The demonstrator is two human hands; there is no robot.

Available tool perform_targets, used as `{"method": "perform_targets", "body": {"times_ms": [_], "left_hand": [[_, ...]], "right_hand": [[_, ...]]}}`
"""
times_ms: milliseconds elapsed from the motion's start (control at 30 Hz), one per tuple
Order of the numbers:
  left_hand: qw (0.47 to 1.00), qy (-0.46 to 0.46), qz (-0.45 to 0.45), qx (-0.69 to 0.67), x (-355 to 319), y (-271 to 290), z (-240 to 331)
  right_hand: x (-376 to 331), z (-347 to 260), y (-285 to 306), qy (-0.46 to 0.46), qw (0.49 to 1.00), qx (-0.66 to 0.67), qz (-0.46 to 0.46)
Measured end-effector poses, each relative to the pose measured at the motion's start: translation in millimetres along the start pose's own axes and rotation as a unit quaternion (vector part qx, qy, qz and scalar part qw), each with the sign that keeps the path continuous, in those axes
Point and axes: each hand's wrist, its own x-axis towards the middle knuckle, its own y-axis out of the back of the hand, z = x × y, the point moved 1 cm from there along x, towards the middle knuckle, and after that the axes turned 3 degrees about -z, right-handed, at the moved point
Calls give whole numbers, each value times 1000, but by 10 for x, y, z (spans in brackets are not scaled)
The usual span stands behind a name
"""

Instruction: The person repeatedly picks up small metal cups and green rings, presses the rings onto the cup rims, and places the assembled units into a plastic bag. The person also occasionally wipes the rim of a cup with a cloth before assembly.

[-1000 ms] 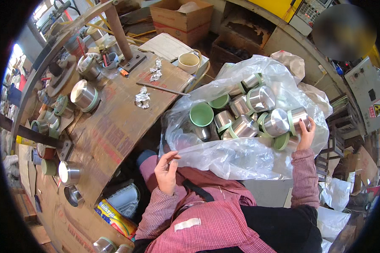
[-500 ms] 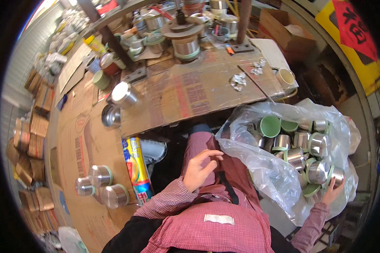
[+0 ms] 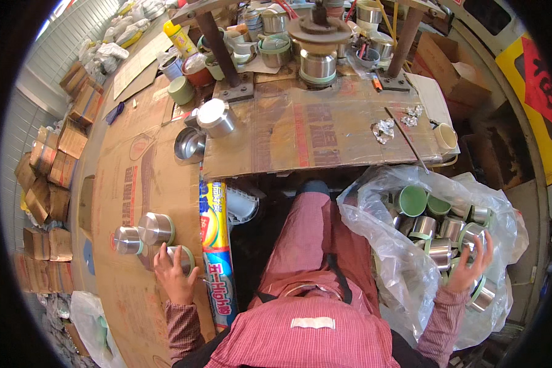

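Note:
On the cardboard-covered table at the left, my left hand [image 3: 176,281] reaches over the nearest of three short steel cups with pale green rims. Its fingers are spread at that steel cup [image 3: 184,259] and hide much of it; whether they touch it is unclear. Close beyond are the other two, a larger cup [image 3: 156,229] and a smaller cup [image 3: 128,240]. At the right, my right hand [image 3: 470,268] hovers with fingers apart over a clear plastic bag [image 3: 405,288]. Inside the bag lie several steel cups [image 3: 438,253] and green cups [image 3: 412,200].
A press-like machine [image 3: 318,37] stands at the back with a steel cup [image 3: 318,66] beneath it. A steel container [image 3: 215,118], a thin rod [image 3: 408,140] and crumpled foil [image 3: 383,130] lie on the workbench [image 3: 276,144]. A bright printed tube-shaped package [image 3: 216,257] borders the left table.
My left hand has moved from above my lap to the left-hand cups. My right hand has come away from a cup in the bag, fingers opening. The view has shifted left.

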Motion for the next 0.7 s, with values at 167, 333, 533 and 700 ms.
{"method": "perform_targets", "body": {"times_ms": [167, 333, 533, 700], "left_hand": [[988, 89, 6, -130, 72, -86, -258], [974, 40, 12, -223, 258, 76, -3], [940, -186, 46, -283, 1170, 213, 1105], [931, -274, 34, -238, 1906, 178, 1895]], "right_hand": [[382, -733, -403, 104, 984, 114, -88], [665, -1244, -689, 169, 956, 189, -149], [1099, -1860, -1398, 235, 913, 286, -173], [1529, -2317, -2278, 176, 894, 372, -177]]}}
